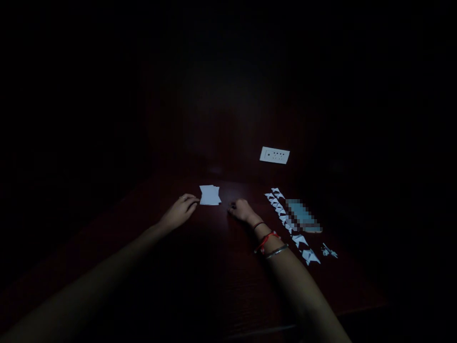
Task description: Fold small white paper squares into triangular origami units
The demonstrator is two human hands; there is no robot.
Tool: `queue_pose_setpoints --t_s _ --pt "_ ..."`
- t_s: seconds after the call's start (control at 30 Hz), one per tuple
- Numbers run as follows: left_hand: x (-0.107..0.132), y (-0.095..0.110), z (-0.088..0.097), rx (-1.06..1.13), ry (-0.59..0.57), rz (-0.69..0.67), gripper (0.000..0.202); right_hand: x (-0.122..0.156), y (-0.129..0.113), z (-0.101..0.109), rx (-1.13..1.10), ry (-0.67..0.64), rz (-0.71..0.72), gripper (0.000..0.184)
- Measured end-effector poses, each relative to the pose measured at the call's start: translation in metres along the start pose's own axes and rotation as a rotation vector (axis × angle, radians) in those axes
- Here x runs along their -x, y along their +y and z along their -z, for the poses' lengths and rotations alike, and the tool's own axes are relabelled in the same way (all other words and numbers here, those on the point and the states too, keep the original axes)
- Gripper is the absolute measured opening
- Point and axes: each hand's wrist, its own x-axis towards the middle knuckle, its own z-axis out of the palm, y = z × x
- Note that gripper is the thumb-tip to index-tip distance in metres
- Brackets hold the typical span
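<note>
A small, uneven stack of white paper sheets (210, 195) lies on the dark reddish table. Just left of it is my left hand (181, 209), fingers stretched toward the stack's edge with a ring on one of them; nothing shows in its grasp. My right hand (242, 210) rests on the table to the right of the sheets, apart from them. Its fingers are curled in, and shadow hides whatever may be between them. Bracelets circle that wrist. Folded white paper pieces (279, 209) run in a row to the right of my right hand.
Beside the row lies a flat, pixelated phone-like object (303, 216). A small cluster of pale items (329, 251) sits nearer the table's right edge. A white socket panel (274, 155) is on the back wall. Deep darkness surrounds the table (243, 281).
</note>
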Motion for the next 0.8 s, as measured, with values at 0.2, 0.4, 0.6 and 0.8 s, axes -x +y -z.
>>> queue_pose_setpoints --t_s 0.2,0.4,0.6,0.8 --pt "0.002 -0.013 -0.006 -0.042 0.011 0.108 0.032 -0.011 -0.041 -0.027 -0.04 0.202 -0.041 0.034" --pt "0.004 -0.012 -0.011 -0.075 -0.04 0.111 0.031 -0.024 -0.042 -0.034 -0.02 0.264 0.017 0.036" --pt "0.005 -0.008 -0.009 -0.073 -0.095 0.076 0.032 -0.034 -0.042 -0.036 0.024 0.258 0.119 0.026" --pt "0.004 -0.008 -0.01 -0.069 -0.133 0.05 0.032 -0.04 -0.047 -0.035 0.066 0.267 0.135 0.022"
